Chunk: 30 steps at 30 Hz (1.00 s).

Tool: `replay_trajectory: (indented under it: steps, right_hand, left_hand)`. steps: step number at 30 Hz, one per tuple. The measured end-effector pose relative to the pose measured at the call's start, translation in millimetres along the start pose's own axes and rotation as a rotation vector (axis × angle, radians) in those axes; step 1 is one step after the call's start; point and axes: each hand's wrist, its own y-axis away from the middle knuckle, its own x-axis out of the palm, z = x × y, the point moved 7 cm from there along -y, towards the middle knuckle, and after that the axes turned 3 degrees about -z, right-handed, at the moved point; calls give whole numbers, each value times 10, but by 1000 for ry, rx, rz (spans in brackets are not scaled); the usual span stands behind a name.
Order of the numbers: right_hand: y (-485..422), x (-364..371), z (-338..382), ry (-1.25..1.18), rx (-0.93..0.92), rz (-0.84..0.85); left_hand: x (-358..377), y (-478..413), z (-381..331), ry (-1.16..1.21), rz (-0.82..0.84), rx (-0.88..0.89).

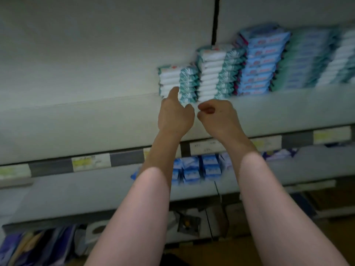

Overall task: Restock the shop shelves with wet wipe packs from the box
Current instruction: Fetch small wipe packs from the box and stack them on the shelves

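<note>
Stacks of wet wipe packs stand on the upper shelf (96, 121). The short white and teal stack (176, 77) is furthest left, and a taller white and teal stack (215, 72) stands to its right. My left hand (175, 114) reaches up to the short stack, its index finger straight and touching the lower packs. My right hand (217, 116) hovers just below the tall stack with curled fingers and holds nothing. The box is out of view.
Blue packs (259, 64) and pale teal packs (307, 60) fill the shelf further right. The shelf's left half is bare. Blue packs (194, 169) sit on the shelf below. Price labels (90, 162) line the shelf edge. More goods lie at the bottom left.
</note>
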Motion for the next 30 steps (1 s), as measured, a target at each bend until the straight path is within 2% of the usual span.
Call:
replay_trajectory:
  steps: [6,13,16,22,30]
  right_hand:
    - [360,-217,-326,60,151,-84]
    - [968,-345,-649,158,367,-265]
    - [1377,-325,-746,160,480,-368]
    - [2370,-325,-914,182,718,-454]
    - [3706,-517,-1133,159,957,-631]
  left_hand:
    - [302,350,-136,64,163,51]
    - [573,796,-105,114,453,143]
    - [664,1050,45,81,570,191]
    - [882,1769,318,-33,836,191]
    - [946,3020,275,-45,1111,370]
